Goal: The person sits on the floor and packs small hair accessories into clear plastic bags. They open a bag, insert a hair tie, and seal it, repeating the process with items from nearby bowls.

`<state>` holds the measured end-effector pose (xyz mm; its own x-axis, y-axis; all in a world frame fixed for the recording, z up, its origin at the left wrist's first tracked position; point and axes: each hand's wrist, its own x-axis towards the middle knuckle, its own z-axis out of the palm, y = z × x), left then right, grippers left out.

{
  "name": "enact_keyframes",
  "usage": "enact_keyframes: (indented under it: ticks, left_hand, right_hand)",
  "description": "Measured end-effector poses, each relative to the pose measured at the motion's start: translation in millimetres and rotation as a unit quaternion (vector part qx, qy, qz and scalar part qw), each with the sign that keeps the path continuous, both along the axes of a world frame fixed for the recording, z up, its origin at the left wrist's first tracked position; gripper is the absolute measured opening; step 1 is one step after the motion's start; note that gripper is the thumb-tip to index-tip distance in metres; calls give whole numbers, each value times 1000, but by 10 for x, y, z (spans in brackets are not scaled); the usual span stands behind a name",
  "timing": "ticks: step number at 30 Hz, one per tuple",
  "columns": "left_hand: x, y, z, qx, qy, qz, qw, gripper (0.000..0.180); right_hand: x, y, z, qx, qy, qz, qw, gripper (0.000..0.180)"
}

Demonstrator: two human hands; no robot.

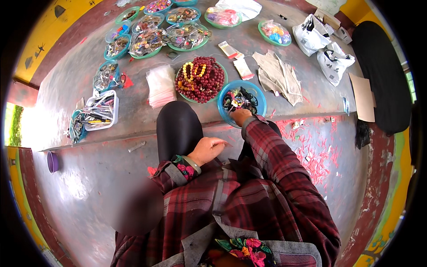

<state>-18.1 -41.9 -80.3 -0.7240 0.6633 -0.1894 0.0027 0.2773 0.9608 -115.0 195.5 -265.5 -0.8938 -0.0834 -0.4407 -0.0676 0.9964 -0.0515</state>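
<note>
My right hand [241, 116] reaches over the near rim of a blue plastic bowl [263, 101]. In that bowl lies a tangle of dark cord bracelets [240, 99] with some coloured bits. The fingertips are hidden among them, so their grip cannot be seen. My left hand [207, 150] is in front of my body by my left knee, its fingers closed together. A thin reddish edge shows at its fingertips, too faint to name. Beyond my knees, dark red bead strings [207, 84] and a few yellow ones fill a green bowl [226, 78].
A stack of clear plastic bags [161, 86] lies left of the beads, and a white tray of pens [116, 107] farther left. Right are a beige cloth [278, 78] and white carrier bags [311, 35]. Several bowls of wrapped trinkets [189, 35] stand behind. Red scraps [316, 155] litter the lower floor.
</note>
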Motion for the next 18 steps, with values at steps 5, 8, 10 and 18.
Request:
enact_keyframes:
  ticks: [5, 8, 10, 18]
  left_hand:
    - [14, -2, -75, -6, -12, 5, 1000, 25]
    - [0, 2, -45, -17, -16, -5, 1000, 24]
    - [2, 4, -67, -25, -13, -11, 1000, 24]
    - [5, 19, -136, 60, -91, 3, 994, 27]
  right_hand:
    - [167, 39, 854, -52, 88, 35, 994, 14]
    - [187, 277, 903, -157, 158, -99, 970, 14]
    - [211, 438, 954, -270, 171, -160, 934, 14]
    - [605, 516, 1600, -686, 18, -378, 622, 10]
